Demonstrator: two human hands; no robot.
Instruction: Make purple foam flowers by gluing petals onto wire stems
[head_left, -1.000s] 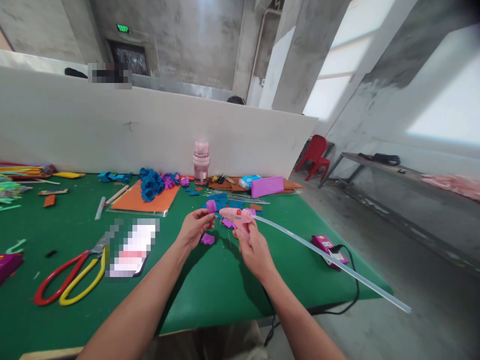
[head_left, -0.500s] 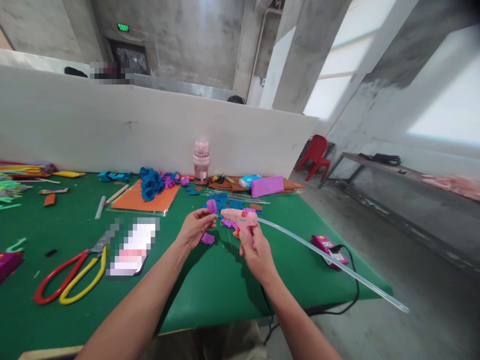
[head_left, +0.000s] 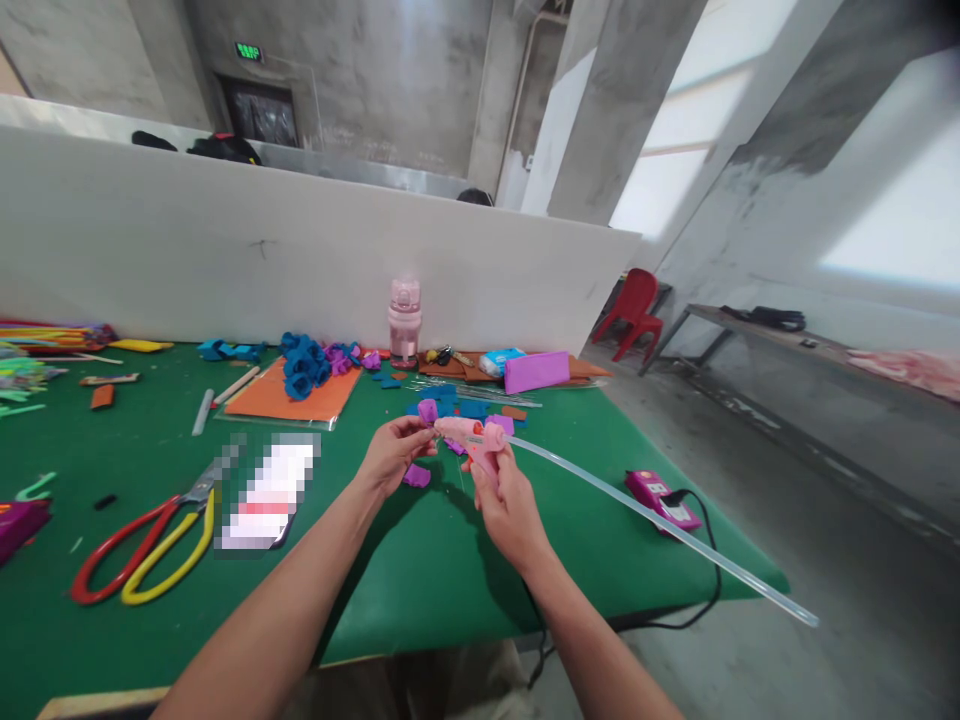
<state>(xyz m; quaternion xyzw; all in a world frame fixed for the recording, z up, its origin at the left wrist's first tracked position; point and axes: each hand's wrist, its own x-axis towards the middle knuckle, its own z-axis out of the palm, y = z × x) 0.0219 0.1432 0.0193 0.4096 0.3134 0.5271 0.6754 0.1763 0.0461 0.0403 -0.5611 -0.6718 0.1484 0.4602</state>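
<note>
The largest thing is the desk point(head_left: 600, 530), covered in green and spread with craft pieces. A long white board point(head_left: 187, 240) stands along its far edge, and a red chair point(head_left: 635, 312) is beyond it on the right. A long clear glue stick point(head_left: 720, 558) runs from the back of the glue gun, sloping down to the right past the desk edge.

Both hands are raised over the middle of the desk, near each other but apart. The right hand point(head_left: 514, 510) is wrapped around the handle of the gun; the left hand point(head_left: 390, 455) has its thumb and fingertips pinched together.

On the left lie scissors point(head_left: 196, 495) with one red and one yellow handle, just beside a phone point(head_left: 270, 495). Behind them is an orange sheet point(head_left: 322, 400), with blue curled pieces point(head_left: 304, 365) heaped on it.

The pink glue gun point(head_left: 459, 430) points left, its nozzle close to the left fingertips; whether they touch is too small to tell. A pink bottle point(head_left: 405, 325) stands upright against the board. The left hand holds up a small purple curl point(head_left: 427, 411), just above the nozzle. Below that hand, a purple scrap point(head_left: 417, 476) lies on the desk.
</note>
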